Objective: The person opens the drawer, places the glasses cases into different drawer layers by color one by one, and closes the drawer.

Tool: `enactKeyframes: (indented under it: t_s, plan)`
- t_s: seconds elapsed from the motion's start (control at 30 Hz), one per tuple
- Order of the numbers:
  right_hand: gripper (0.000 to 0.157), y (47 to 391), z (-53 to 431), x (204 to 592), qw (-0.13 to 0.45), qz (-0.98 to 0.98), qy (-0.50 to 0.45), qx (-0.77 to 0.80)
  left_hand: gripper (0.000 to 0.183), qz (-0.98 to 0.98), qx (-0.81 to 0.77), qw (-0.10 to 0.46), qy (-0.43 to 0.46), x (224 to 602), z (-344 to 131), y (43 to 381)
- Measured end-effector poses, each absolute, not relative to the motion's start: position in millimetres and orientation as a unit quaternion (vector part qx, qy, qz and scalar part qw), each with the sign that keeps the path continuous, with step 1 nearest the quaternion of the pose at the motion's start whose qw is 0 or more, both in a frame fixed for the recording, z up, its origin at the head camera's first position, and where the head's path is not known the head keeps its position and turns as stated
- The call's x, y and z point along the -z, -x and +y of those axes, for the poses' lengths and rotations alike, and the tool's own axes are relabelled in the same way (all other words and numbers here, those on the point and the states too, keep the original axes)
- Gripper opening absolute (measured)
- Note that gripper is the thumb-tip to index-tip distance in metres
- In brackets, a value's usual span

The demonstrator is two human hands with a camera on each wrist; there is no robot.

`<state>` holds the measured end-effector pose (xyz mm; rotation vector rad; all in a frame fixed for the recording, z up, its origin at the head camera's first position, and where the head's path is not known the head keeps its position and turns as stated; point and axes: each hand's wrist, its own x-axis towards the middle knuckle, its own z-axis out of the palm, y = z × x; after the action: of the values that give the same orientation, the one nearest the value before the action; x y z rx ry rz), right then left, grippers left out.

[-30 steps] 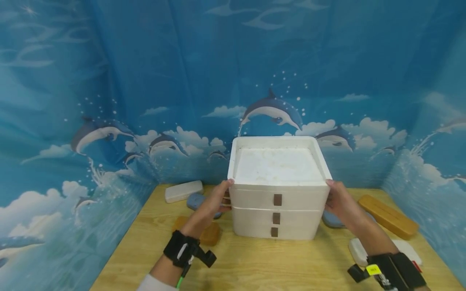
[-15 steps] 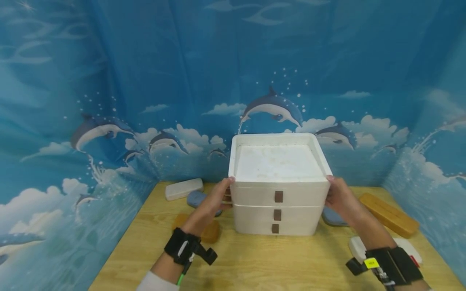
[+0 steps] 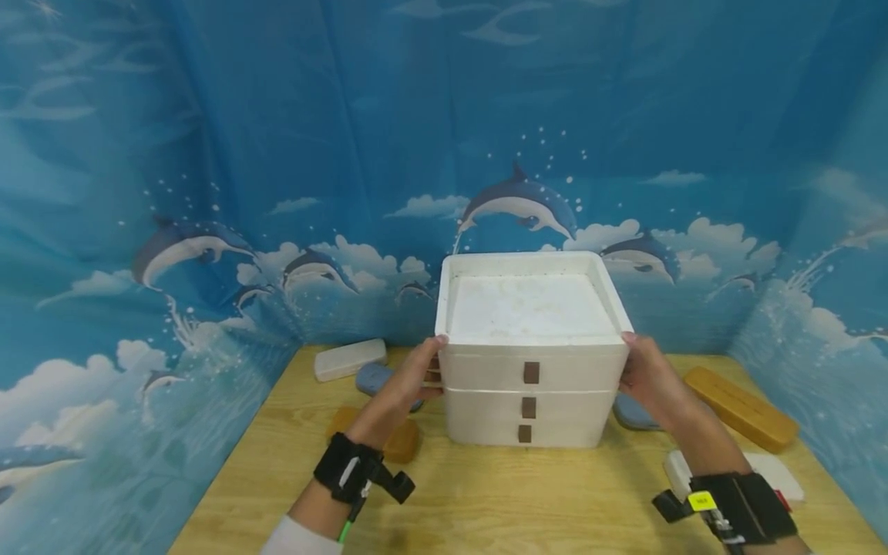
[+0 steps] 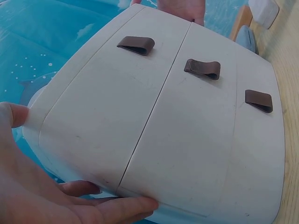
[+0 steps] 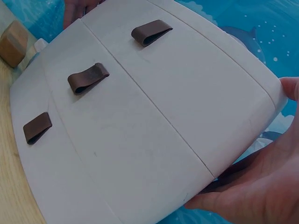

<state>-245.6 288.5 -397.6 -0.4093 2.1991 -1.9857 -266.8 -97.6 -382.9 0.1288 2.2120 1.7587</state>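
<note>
A white drawer box with stacked drawers and a tray-like top stands on the wooden table. Brown pull tabs run down its front, and every drawer front is flush. My left hand holds its left side, thumb at the front top corner and fingers spread along the side wall. On the opposite side my right hand grips it the same way, with the thumb at the rim corner. In both wrist views the fingers lie against the side wall, across the seam between the upper drawers.
Left of the box lie a white case, a blue-grey case and an orange-brown case, partly behind my left arm. To the right are another blue-grey case, a long orange-brown case and a white case. A dolphin-print curtain encloses the table.
The box and both hands appear slightly higher in the head view, and the whole scene has shifted up a little too. Both hands keep the same hold.
</note>
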Motion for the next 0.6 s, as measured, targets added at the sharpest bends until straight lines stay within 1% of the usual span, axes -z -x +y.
enactKeyframes:
  t_s: [0.1,0.2,0.3,0.47,0.6]
  plan:
    - [0.071,245,286,398,0.076,0.729,0.124,0.669,0.086,0.769,-0.616,0.16,-0.049,383,-98,266]
    - [0.077,244,282,396,0.064,0.73,0.095,0.674,0.088,0.77,-0.615,0.165,-0.05,380,-98,266]
    - [0.078,238,275,394,0.048,0.73,0.056,0.68,0.09,0.774,-0.608,0.171,-0.046,379,-99,267]
    - [0.08,219,264,394,0.027,0.726,0.016,0.687,0.085,0.762,-0.621,0.18,-0.051,376,-100,273]
    - [0.085,204,259,399,0.03,0.727,-0.021,0.685,0.079,0.75,-0.63,0.189,-0.069,373,-101,277]
